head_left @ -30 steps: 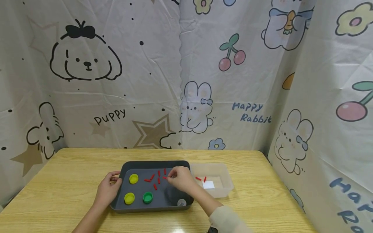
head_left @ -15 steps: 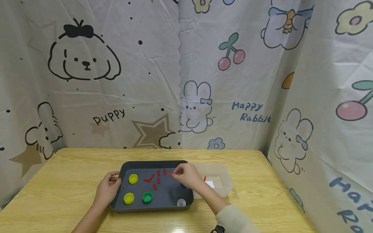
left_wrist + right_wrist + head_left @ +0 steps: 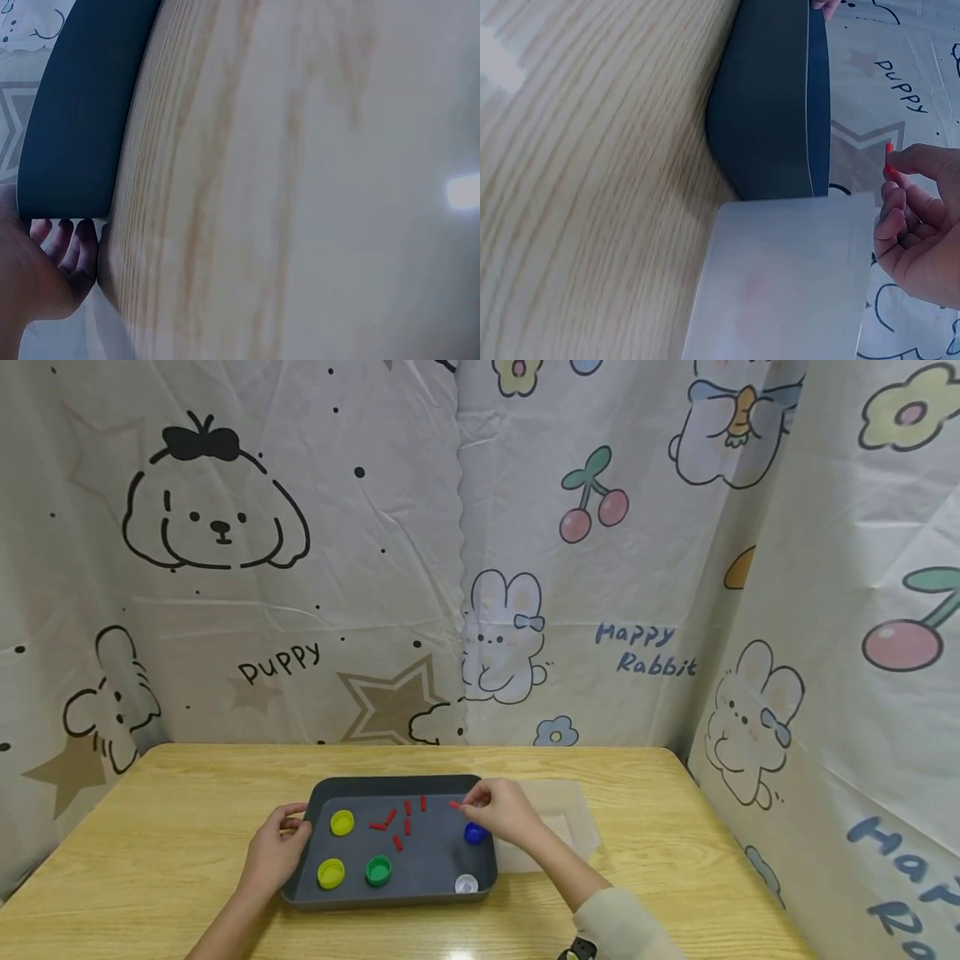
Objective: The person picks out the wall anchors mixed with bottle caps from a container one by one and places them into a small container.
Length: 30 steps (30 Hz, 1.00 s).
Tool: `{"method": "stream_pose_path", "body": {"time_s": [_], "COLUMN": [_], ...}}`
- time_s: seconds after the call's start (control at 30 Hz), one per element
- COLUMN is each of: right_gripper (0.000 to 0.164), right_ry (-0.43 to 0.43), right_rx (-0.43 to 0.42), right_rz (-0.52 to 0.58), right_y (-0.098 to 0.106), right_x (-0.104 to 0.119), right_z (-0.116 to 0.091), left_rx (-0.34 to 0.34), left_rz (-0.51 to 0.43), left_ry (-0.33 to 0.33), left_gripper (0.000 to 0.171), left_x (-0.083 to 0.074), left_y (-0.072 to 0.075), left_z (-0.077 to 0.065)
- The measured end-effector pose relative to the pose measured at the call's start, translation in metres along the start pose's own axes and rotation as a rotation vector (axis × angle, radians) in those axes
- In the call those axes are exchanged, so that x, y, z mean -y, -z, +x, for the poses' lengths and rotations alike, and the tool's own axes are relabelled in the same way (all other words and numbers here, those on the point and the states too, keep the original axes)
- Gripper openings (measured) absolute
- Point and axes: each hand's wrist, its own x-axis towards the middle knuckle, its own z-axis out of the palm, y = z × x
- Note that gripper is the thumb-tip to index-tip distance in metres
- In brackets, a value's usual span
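My right hand (image 3: 504,810) pinches a small red stick (image 3: 889,159) between thumb and fingertips, above the right end of a dark grey tray (image 3: 438,852). The left hand (image 3: 279,847) grips the tray's left end, its fingers against the outer wall (image 3: 71,135) in the left wrist view. Several red sticks, one of them this stick (image 3: 397,842), lie loose on the tray floor. Two yellow round caps (image 3: 342,822) are at its left, a green cap (image 3: 378,871) at front centre. A blue cap (image 3: 475,833) sits below the right hand, with a clear cap (image 3: 467,884) in the front right corner.
A translucent plastic box (image 3: 577,827) stands against the tray's right side, partly behind the right forearm; its wall (image 3: 787,262) fills the lower right wrist view. The wooden table (image 3: 652,885) extends around both. A printed curtain (image 3: 375,568) hangs behind.
The right hand has moved right across the tray with the red stick in its fingertips, and the blue cap has come into sight. The left hand has stayed at the tray's left end.
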Motion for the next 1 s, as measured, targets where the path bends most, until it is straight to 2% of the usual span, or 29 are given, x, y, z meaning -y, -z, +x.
{"method": "stream_pose_path", "body": {"time_s": [0.23,0.6,0.83,1.0], "right_gripper": [0.006,0.006,0.007,0.007], "right_ry": [0.003,-0.020,-0.052,-0.074], "right_rx": [-0.022,-0.077,-0.078,-0.094], "right_rz": [0.005,-0.018,0.033,0.026], "right_y": [0.009,0.021,0.028,0.031], "right_x": [-0.007,-0.017,-0.022,-0.029], "right_z": [-0.002,-0.006,-0.010,-0.013], "left_rx": [-0.001,-0.006,-0.008,-0.005], "left_rz": [0.012,0.011,0.013,0.010], "left_ry": [0.014,0.000,0.008,0.013], "left_gripper": [0.038,0.038,0.040,0.039], "left_x": [0.001,0.000,0.000,-0.001], "left_y": [0.000,0.000,0.000,0.000], "left_z": [0.000,-0.001,-0.001,-0.002]}}
